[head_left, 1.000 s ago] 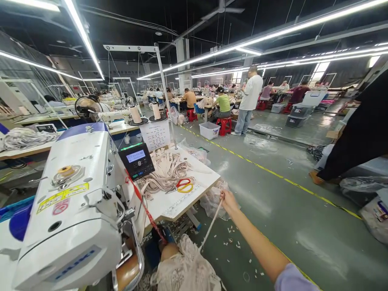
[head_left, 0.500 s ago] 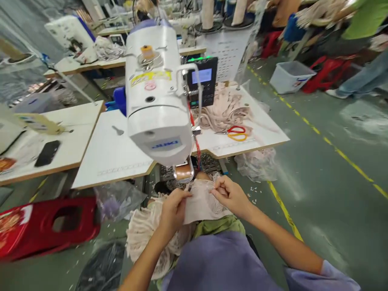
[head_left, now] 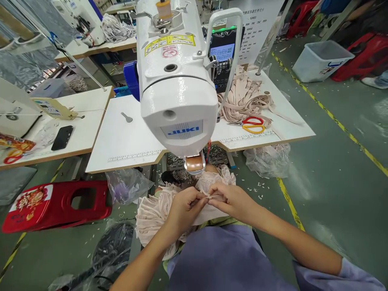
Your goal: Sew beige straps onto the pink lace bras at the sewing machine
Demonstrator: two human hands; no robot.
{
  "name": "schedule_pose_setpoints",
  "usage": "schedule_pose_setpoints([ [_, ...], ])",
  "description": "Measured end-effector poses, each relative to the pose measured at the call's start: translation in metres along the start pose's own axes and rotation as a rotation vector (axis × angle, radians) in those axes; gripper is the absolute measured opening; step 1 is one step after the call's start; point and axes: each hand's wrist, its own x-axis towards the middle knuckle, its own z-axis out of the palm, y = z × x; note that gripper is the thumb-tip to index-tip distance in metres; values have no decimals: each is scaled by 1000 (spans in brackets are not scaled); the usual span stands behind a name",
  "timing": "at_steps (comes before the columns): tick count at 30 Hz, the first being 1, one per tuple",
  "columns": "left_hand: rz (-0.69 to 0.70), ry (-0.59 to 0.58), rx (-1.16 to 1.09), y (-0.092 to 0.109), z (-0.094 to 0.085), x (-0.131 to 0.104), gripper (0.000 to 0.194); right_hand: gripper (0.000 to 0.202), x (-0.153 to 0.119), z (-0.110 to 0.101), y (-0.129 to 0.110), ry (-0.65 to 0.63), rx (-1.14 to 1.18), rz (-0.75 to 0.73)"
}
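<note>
A pale pink lace fabric piece (head_left: 209, 215) lies over my lap, below the head of a white sewing machine (head_left: 178, 109). My left hand (head_left: 187, 206) pinches its edge between thumb and fingers. Close beside it, fingertips almost touching, my right hand (head_left: 230, 201) pinches the same fabric. More lace (head_left: 216, 178) rises just beyond my fingers. A bunched pile of pale pink pieces (head_left: 154, 216) hangs to the left of my lap, partly behind my left forearm.
Red and yellow scissors (head_left: 253, 125) and beige straps (head_left: 245, 95) lie on the white table (head_left: 285, 129) at the right. A small grey tool (head_left: 126, 117) rests on the left part. A red stool (head_left: 60, 204) and a plastic bag (head_left: 127, 186) are at the left.
My hands have come together at the fabric's edge, which was spread between them before. The view has shifted, so the machine appears larger and further right.
</note>
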Motion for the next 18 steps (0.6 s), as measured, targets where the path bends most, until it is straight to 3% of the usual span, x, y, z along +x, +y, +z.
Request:
schedule_pose_setpoints([
  [5,-55,52,-25,-1,2,-1,31,16,5,-4,-2,-30,10,-76],
  [8,-84,10,-47,-3,-2,1,33,24,7,-6,-2,-19,94,-88],
  [14,-12,-105,-23,-4,-19,2,23,29,14,-15,16,167,387,129],
  [16,-8,-118,33,0,-24,0,21,26,15,-15,18,101,368,57],
  [18,-1,-149,91,7,-29,0,17,18,15,-12,15,-41,247,-132],
])
